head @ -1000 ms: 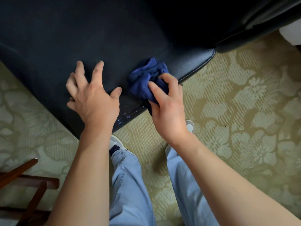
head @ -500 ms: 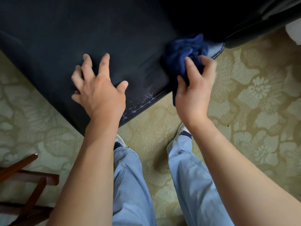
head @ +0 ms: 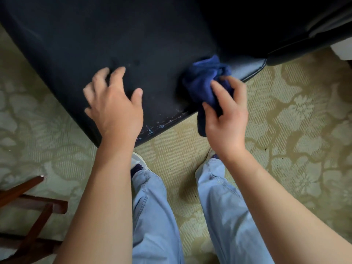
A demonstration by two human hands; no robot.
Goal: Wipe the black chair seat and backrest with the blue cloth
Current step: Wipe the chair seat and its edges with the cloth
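The black chair seat fills the upper part of the head view, its front edge running diagonally from lower left to upper right. A crumpled blue cloth lies against the seat near its right front corner. My right hand grips the cloth's lower end, fingers curled round it. My left hand rests on the seat to the left, fingers spread. The dark backrest rises at the upper right. White scuff marks show along the seat's front edge.
Patterned beige carpet covers the floor. My legs in light blue jeans and shoes stand just in front of the seat. A dark wooden frame sits at the lower left. Something white shows at the right edge.
My right hand carried the cloth right toward the seat's front corner, then back left along the edge. My left hand stayed pressed on the seat with spread fingers.
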